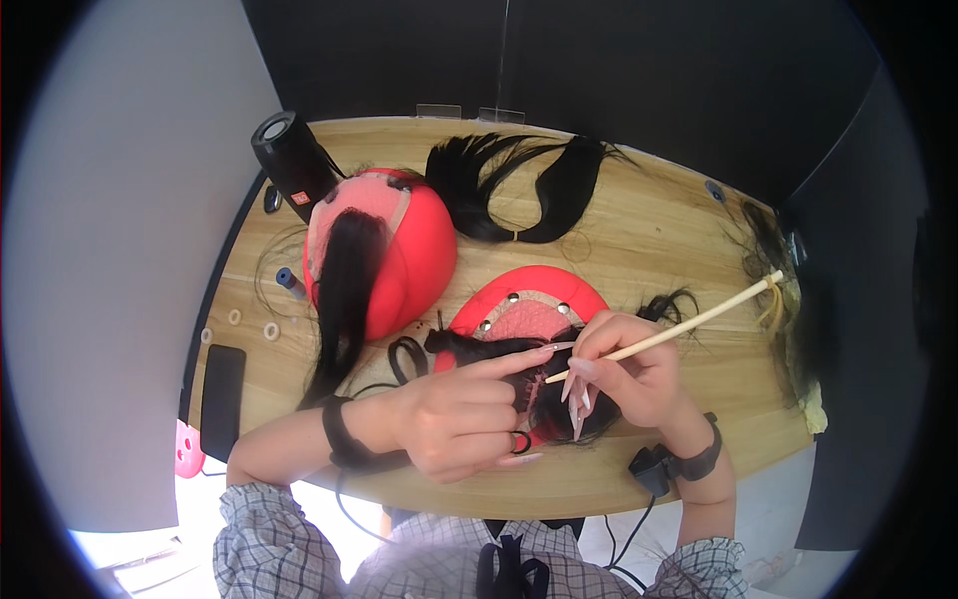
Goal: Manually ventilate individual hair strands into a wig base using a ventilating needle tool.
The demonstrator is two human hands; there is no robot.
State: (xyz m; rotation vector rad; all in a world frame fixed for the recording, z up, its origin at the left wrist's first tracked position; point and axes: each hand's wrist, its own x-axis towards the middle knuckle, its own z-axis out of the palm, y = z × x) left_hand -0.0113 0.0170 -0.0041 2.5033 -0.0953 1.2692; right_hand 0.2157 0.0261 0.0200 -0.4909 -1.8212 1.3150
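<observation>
My right hand (632, 367) grips a thin pale wooden stick (692, 322) whose narrow tip points down at dark hair on a mesh wig base. Pink mesh (535, 318) with metal snap clips lies over a red head form (550, 278) in front of me. My left hand (460, 419) rests over the near left part of this form, its index finger stretched toward the right fingertips. Whether its curled fingers hold any hair cannot be told. Black hair (486, 346) spreads around both hands, with a pinkish parting line (534, 393) between them.
At left, a second red head form (419, 262) carries a mesh cap with a black hair bundle (348, 277). Behind lies a tied black hair hank (565, 195). A cylindrical speaker (292, 161), a black phone-like slab (222, 397) and small rings (271, 330) are at left; loose hair (763, 232) lies at right.
</observation>
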